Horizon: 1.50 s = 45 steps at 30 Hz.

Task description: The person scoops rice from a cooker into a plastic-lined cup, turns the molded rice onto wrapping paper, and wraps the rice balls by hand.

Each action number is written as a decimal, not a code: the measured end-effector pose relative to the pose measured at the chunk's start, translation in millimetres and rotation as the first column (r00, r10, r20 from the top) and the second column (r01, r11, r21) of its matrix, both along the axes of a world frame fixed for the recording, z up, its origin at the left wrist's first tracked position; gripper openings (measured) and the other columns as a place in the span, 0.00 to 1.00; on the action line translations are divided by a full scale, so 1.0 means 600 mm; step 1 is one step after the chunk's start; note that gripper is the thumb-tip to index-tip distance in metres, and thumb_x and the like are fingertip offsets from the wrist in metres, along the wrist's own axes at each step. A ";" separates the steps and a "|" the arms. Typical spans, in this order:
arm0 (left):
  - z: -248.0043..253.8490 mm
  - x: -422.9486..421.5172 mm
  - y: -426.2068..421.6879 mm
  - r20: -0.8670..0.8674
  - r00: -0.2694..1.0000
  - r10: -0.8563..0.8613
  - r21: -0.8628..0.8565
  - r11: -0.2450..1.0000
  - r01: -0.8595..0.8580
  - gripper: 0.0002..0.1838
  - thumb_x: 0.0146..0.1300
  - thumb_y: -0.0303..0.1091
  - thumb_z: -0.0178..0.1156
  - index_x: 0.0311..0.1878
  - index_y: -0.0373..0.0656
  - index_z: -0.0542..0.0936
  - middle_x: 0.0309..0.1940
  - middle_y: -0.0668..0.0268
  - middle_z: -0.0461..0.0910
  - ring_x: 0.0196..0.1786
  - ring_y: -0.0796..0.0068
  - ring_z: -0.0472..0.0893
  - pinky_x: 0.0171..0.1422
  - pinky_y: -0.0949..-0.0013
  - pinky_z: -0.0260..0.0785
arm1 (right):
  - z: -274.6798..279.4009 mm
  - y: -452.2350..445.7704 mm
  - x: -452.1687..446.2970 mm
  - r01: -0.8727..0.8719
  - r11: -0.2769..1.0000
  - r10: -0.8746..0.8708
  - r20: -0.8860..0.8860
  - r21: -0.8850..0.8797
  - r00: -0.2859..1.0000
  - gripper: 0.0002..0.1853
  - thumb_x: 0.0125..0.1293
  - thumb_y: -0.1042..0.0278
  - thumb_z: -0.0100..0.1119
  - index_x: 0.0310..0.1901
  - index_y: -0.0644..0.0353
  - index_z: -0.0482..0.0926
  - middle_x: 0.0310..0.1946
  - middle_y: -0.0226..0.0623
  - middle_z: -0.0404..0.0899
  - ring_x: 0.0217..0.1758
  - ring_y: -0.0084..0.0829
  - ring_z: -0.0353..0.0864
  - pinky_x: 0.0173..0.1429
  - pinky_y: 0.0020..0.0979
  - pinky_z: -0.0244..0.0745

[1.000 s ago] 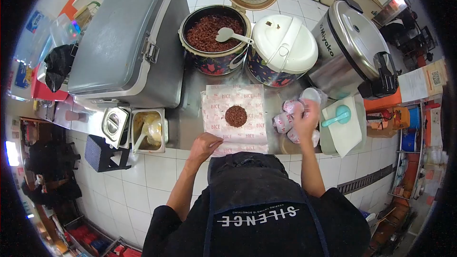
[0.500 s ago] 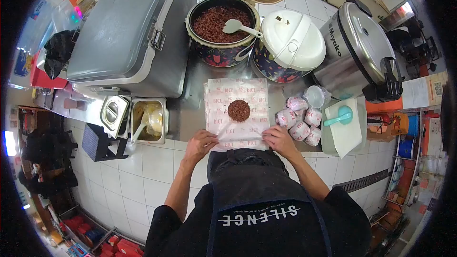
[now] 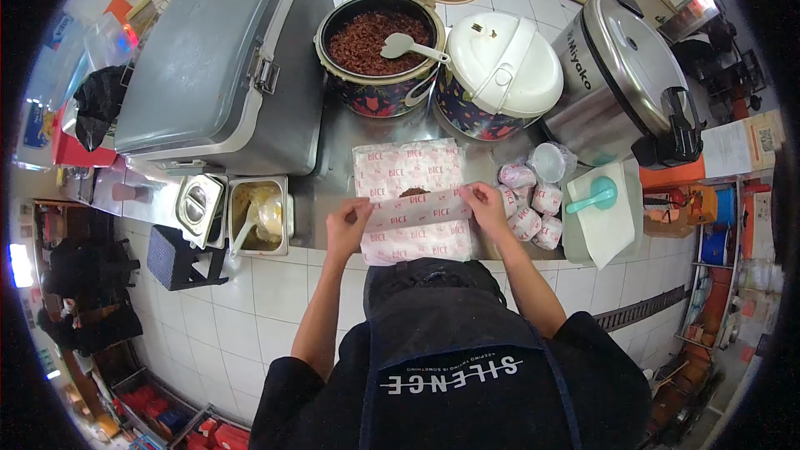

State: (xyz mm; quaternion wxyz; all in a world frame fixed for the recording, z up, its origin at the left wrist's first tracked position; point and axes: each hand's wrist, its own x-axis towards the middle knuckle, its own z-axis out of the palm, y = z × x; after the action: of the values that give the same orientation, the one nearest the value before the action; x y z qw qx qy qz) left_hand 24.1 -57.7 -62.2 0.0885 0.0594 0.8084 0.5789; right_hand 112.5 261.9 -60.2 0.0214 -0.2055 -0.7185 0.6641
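My left hand (image 3: 347,228) pinches the left end of a printed wrapping paper sheet (image 3: 417,210). At the other end, the fingers of my right hand (image 3: 490,210) are closed on the sheet's right corner. The near edge is lifted and folded away from me, over a round mound of dark red rice (image 3: 412,192). Only the far rim of the mound shows. Under the folded sheet lies more of the same printed paper (image 3: 408,160), on the steel counter. Several paper-wrapped bundles (image 3: 525,223) are piled just right of my right hand.
Beyond the paper are an open rice cooker (image 3: 342,75) with a paddle (image 3: 403,45), a white-lidded cooker (image 3: 508,54) and a steel Miyako cooker (image 3: 600,75). A grey cooler (image 3: 208,75) and steel pan (image 3: 288,217) stand left. Right are plastic cups (image 3: 550,163) and a teal scoop (image 3: 602,193).
Both hands have moved up and away from my body, carrying the near edge of the sheet over the rice. The mound was fully visible before; now it is mostly covered.
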 end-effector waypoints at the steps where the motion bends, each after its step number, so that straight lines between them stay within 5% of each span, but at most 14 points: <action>1: -0.012 -0.009 0.015 -0.095 0.995 0.040 -0.142 0.988 -0.054 0.10 0.63 0.31 0.70 0.44 0.36 0.87 0.50 0.51 0.85 0.46 0.58 0.85 0.52 0.62 0.77 | -0.004 -0.008 -0.015 0.034 0.997 -0.038 0.051 0.072 0.998 0.11 0.70 0.64 0.67 0.38 0.65 0.84 0.26 0.31 0.83 0.22 0.19 0.76 0.26 0.24 0.71; 2: -0.023 -0.015 0.027 -0.195 0.978 0.068 -0.277 0.953 -0.121 0.10 0.64 0.32 0.69 0.45 0.37 0.87 0.51 0.53 0.84 0.45 0.59 0.85 0.52 0.63 0.76 | -0.010 -0.013 -0.027 0.064 0.988 -0.078 0.098 0.143 0.992 0.12 0.69 0.63 0.68 0.36 0.66 0.83 0.26 0.32 0.84 0.22 0.20 0.77 0.27 0.26 0.72; 3: -0.013 -0.013 0.047 -0.587 0.810 0.021 -0.422 0.845 -0.328 0.13 0.62 0.32 0.69 0.48 0.36 0.85 0.50 0.52 0.83 0.42 0.52 0.83 0.49 0.62 0.76 | -0.022 -0.012 -0.034 -0.010 0.929 -0.053 0.160 0.369 0.986 0.12 0.68 0.63 0.67 0.35 0.65 0.84 0.22 0.35 0.82 0.24 0.27 0.80 0.31 0.31 0.74; 6: 0.073 0.023 0.101 -0.666 0.724 -0.179 -0.397 0.907 -0.142 0.14 0.63 0.29 0.67 0.50 0.36 0.83 0.50 0.53 0.83 0.47 0.51 0.83 0.52 0.60 0.77 | -0.013 -0.020 -0.037 -0.051 0.793 -0.055 0.155 0.607 0.986 0.14 0.64 0.60 0.67 0.34 0.65 0.84 0.20 0.42 0.82 0.25 0.38 0.84 0.34 0.37 0.75; 8: -0.007 0.035 0.094 -0.625 0.584 -0.518 -0.326 0.853 0.409 0.16 0.61 0.27 0.68 0.52 0.36 0.82 0.52 0.54 0.82 0.53 0.55 0.83 0.55 0.58 0.77 | -0.012 -0.016 -0.046 -0.149 0.730 -0.011 0.229 0.667 0.973 0.13 0.63 0.60 0.66 0.38 0.65 0.84 0.26 0.49 0.84 0.33 0.49 0.86 0.42 0.44 0.79; 10: -0.005 0.055 0.090 -0.590 0.575 -0.567 -0.357 0.822 0.444 0.16 0.61 0.27 0.67 0.53 0.36 0.82 0.54 0.55 0.83 0.55 0.56 0.83 0.58 0.58 0.77 | 0.005 -0.019 -0.065 -0.198 0.567 0.016 0.229 0.799 0.973 0.13 0.63 0.62 0.66 0.41 0.65 0.84 0.29 0.49 0.84 0.37 0.51 0.86 0.45 0.46 0.80; 13: -0.008 0.042 0.088 -0.587 0.506 -0.631 -0.429 0.773 0.466 0.17 0.61 0.27 0.67 0.54 0.36 0.82 0.57 0.58 0.83 0.58 0.58 0.82 0.62 0.60 0.78 | 0.048 -0.025 -0.130 -0.270 0.563 0.113 0.251 0.781 0.961 0.17 0.61 0.64 0.68 0.48 0.64 0.82 0.39 0.52 0.85 0.47 0.53 0.84 0.54 0.47 0.79; 16: -0.013 0.033 0.085 -0.586 0.433 -0.685 -0.514 0.727 0.455 0.17 0.62 0.27 0.66 0.55 0.37 0.82 0.59 0.59 0.82 0.60 0.60 0.82 0.64 0.62 0.78 | 0.022 -0.027 -0.203 -0.276 0.421 0.366 0.116 0.864 0.923 0.20 0.58 0.65 0.70 0.51 0.63 0.80 0.50 0.52 0.82 0.57 0.51 0.81 0.62 0.49 0.74; 22: -0.022 0.028 0.087 -0.590 0.418 -0.691 -0.525 0.722 0.452 0.16 0.63 0.28 0.66 0.53 0.36 0.83 0.59 0.58 0.82 0.61 0.61 0.82 0.64 0.63 0.78 | 0.031 -0.041 -0.279 -0.701 0.310 0.579 0.457 0.643 0.675 0.27 0.56 0.68 0.70 0.58 0.57 0.76 0.57 0.49 0.77 0.67 0.47 0.74 0.70 0.57 0.64; 25: -0.019 0.030 0.088 -0.603 0.421 -0.678 -0.526 0.734 0.430 0.16 0.62 0.28 0.66 0.53 0.36 0.83 0.59 0.58 0.82 0.61 0.61 0.82 0.64 0.63 0.77 | 0.041 -0.040 -0.287 -0.735 0.235 0.592 0.506 0.637 0.628 0.31 0.55 0.68 0.71 0.62 0.55 0.74 0.57 0.47 0.77 0.67 0.48 0.75 0.70 0.56 0.65; 31: -0.012 0.039 0.089 -0.599 0.446 -0.665 -0.518 0.746 0.417 0.17 0.61 0.27 0.65 0.54 0.36 0.83 0.61 0.59 0.81 0.64 0.62 0.79 0.69 0.64 0.73 | 0.031 -0.039 -0.244 -0.480 0.471 0.551 0.178 0.740 0.815 0.24 0.57 0.68 0.68 0.58 0.55 0.78 0.53 0.44 0.80 0.58 0.51 0.81 0.64 0.53 0.74; 34: -0.006 0.040 0.088 -0.595 0.456 -0.662 -0.506 0.749 0.427 0.17 0.60 0.27 0.65 0.54 0.35 0.83 0.61 0.58 0.81 0.63 0.62 0.79 0.69 0.64 0.73 | 0.030 -0.039 -0.236 -0.450 0.376 0.562 0.187 0.810 0.806 0.19 0.59 0.67 0.66 0.53 0.56 0.81 0.50 0.44 0.81 0.54 0.50 0.83 0.60 0.49 0.77; 40: -0.020 0.038 0.086 -0.615 0.422 -0.666 -0.524 0.745 0.412 0.17 0.60 0.28 0.65 0.53 0.36 0.83 0.60 0.58 0.81 0.62 0.62 0.80 0.68 0.63 0.74 | 0.030 -0.026 -0.227 -0.377 0.387 0.598 0.082 0.842 0.798 0.10 0.63 0.62 0.65 0.42 0.56 0.84 0.38 0.42 0.85 0.44 0.49 0.86 0.51 0.47 0.80; 45: -0.025 0.036 0.089 -0.627 0.432 -0.648 -0.509 0.761 0.403 0.17 0.60 0.28 0.65 0.54 0.37 0.83 0.59 0.59 0.82 0.62 0.63 0.80 0.68 0.63 0.74 | 0.060 -0.025 -0.215 -0.443 0.302 0.603 0.191 0.845 0.775 0.09 0.65 0.59 0.63 0.40 0.54 0.85 0.35 0.44 0.87 0.42 0.51 0.86 0.48 0.48 0.81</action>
State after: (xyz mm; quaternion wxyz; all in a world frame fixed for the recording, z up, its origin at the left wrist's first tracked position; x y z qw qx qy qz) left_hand 45.8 -4.5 -77.1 -0.0825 0.5404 0.7761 0.3143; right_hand -16.7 247.1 -24.4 -0.0394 0.1334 -0.9694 0.2023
